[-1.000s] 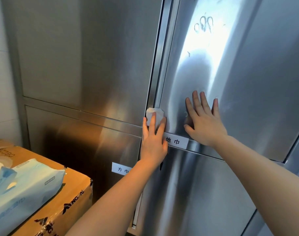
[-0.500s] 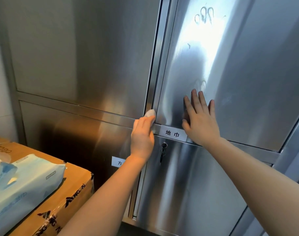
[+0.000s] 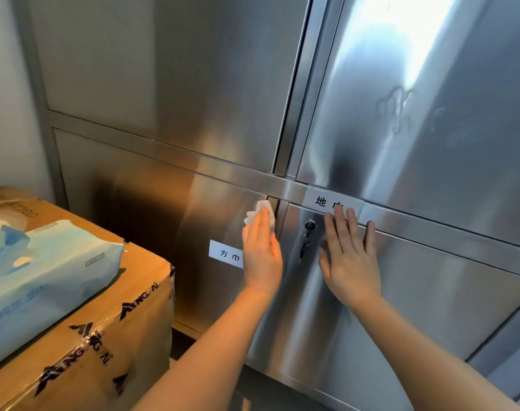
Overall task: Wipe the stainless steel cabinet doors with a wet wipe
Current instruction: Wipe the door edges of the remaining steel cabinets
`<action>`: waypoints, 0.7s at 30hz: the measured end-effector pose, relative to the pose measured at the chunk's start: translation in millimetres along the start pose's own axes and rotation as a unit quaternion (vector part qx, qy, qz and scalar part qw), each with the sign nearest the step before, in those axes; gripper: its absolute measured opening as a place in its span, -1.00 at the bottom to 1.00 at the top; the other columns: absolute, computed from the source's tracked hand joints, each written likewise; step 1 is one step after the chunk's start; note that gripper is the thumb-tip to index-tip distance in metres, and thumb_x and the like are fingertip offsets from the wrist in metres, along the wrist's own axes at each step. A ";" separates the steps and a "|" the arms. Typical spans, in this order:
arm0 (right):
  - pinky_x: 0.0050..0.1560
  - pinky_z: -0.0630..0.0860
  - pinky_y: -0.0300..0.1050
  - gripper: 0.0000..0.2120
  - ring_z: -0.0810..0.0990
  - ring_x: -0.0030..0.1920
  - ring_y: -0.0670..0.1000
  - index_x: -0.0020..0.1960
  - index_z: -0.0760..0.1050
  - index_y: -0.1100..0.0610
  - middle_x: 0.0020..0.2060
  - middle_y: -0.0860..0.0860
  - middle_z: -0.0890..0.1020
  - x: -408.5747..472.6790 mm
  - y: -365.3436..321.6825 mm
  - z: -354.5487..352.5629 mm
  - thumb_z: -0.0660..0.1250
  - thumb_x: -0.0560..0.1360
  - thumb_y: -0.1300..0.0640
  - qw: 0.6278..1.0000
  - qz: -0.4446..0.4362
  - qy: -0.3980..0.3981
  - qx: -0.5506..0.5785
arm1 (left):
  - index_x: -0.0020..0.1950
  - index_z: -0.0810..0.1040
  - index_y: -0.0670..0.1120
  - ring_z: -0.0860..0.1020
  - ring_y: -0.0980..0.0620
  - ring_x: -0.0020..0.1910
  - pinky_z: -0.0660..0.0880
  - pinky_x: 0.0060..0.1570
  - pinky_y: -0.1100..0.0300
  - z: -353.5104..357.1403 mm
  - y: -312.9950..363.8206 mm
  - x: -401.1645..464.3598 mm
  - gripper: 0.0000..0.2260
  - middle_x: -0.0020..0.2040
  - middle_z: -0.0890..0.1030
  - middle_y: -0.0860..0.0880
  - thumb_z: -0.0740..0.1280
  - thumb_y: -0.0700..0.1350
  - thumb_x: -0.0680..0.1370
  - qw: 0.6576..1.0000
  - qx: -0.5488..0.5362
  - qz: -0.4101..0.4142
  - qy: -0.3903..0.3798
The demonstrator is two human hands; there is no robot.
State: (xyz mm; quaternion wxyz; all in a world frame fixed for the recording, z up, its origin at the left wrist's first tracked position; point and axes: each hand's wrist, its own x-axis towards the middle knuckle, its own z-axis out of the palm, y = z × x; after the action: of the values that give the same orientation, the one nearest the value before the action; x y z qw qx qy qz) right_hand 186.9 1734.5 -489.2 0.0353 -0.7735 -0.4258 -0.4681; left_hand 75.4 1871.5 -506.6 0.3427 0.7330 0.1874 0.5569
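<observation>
Both hands dropped: left hand point(image 3: 261, 250) presses wet wipe point(image 3: 260, 215) against lower door point(image 3: 170, 218).

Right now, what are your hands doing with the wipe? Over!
Left hand pressing wet wipe flat on lower-left door. Right hand flat on lower-right door, empty. Key in lock, between the hands.

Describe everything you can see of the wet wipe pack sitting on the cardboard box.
The wet wipe pack is a soft, pale blue and white plastic pouch lying flat on top of the brown cardboard box at the lower left, partly cut off by the picture's edge. Its lid flap stands raised. A small grey label sits near its right end, where the sealed edge looks crimped. Faint printing runs along its front side. Neither hand touches it.
</observation>
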 end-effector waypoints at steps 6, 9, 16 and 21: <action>0.53 -0.20 0.20 -0.35 -0.11 0.59 0.06 0.60 -0.02 0.17 0.59 0.06 -0.09 0.2 3.1 33.7 0.06 0.59 -0.03 0.995 -0.005 0.087 -0.049 | 0.61 -0.19 0.03 -0.18 -0.03 0.59 -0.10 0.53 -0.01 35.1 -30.4 -17.4 -0.33 0.61 -0.23 0.11 0.15 0.01 0.62 0.990 0.104 0.069 -0.070; 0.53 -0.17 0.23 -0.36 -0.07 0.59 0.08 0.59 0.04 0.19 0.59 0.10 -0.03 -0.5 4.9 41.6 0.10 0.60 -0.03 0.991 -0.017 0.119 -0.063 | 0.56 -0.36 0.11 -0.28 0.04 0.57 -0.23 0.54 0.04 42.6 -26.7 -2.9 -0.30 0.56 -0.36 0.13 0.09 0.05 0.63 0.989 0.084 0.100 -0.062; 0.53 -0.22 0.22 -0.35 -0.13 0.59 0.08 0.59 0.00 0.20 0.58 0.13 0.04 -0.3 5.9 43.2 0.10 0.60 -0.03 0.988 -0.021 0.132 -0.076 | 0.60 -0.25 -0.05 -0.25 -0.04 0.57 -0.23 0.54 -0.02 64.8 -61.7 -36.2 -0.40 0.58 -0.35 0.02 -0.06 0.15 0.68 0.987 0.137 0.070 -0.047; 0.53 -0.22 0.22 -0.36 -0.16 0.58 0.07 0.60 -0.03 0.18 0.56 0.12 0.06 -0.8 5.4 43.6 0.07 0.62 -0.04 0.988 -0.017 0.137 -0.074 | 0.58 -0.33 -0.02 -0.28 -0.05 0.57 -0.11 0.52 -0.16 70.4 -88.5 -87.0 -0.31 0.58 -0.35 0.00 0.04 0.13 0.64 0.988 0.140 -0.011 -0.070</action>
State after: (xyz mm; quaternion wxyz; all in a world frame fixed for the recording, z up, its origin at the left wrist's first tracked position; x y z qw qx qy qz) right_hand 220.8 1750.3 -512.3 0.0279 -0.6949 -0.3943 -0.6007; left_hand 124.5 1855.1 -639.6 0.2548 0.8087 0.2469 0.4692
